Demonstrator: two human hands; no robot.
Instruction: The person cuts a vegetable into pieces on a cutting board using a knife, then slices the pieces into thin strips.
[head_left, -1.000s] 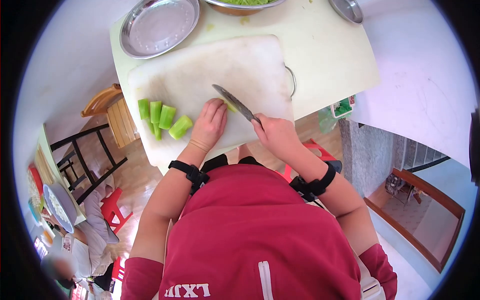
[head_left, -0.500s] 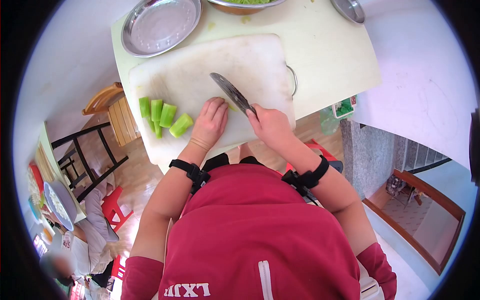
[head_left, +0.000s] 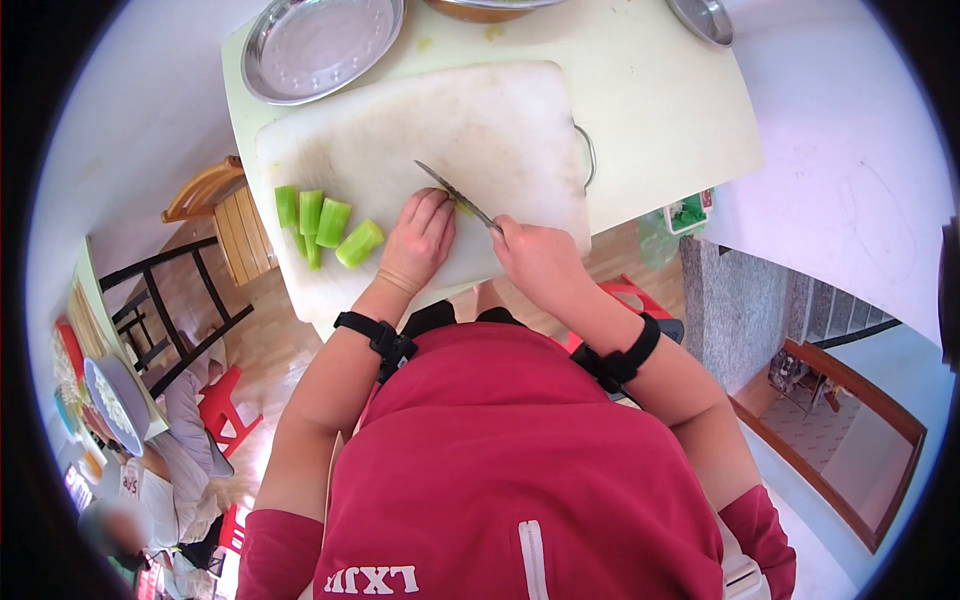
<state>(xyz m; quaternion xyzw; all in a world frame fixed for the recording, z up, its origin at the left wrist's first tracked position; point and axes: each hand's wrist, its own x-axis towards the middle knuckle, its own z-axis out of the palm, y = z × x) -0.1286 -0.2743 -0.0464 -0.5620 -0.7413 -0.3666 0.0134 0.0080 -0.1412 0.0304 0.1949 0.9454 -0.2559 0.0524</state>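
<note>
From my station I see the pale surface [head_left: 650, 90] across the top of the head view. A white cutting board [head_left: 480, 110] lies flat on it, and the board's near edge runs along the side of the surface closest to the body. Past the board's far-left corner sits a round steel plate [head_left: 320, 40], just beside the board. A smaller steel dish [head_left: 700, 18] shows at the far right, cut off by the frame.

On the board's left part lies a cluster of cut green pieces [head_left: 325, 225], several of them touching one another. Just to their right, the left hand [head_left: 420, 240] rests on the near part of the board. Its fingers are bent down, pinning a vegetable stub [head_left: 464, 208] against the board.

The right hand [head_left: 535, 255], near the left one, is clenched around the handle of a knife [head_left: 455, 192]. I read the blade as slanting away toward the far left, with its edge down on the stub right beside the left fingertips. Only a yellow-green sliver of the stub shows past those fingertips; the rest is hidden under the hand.
</note>
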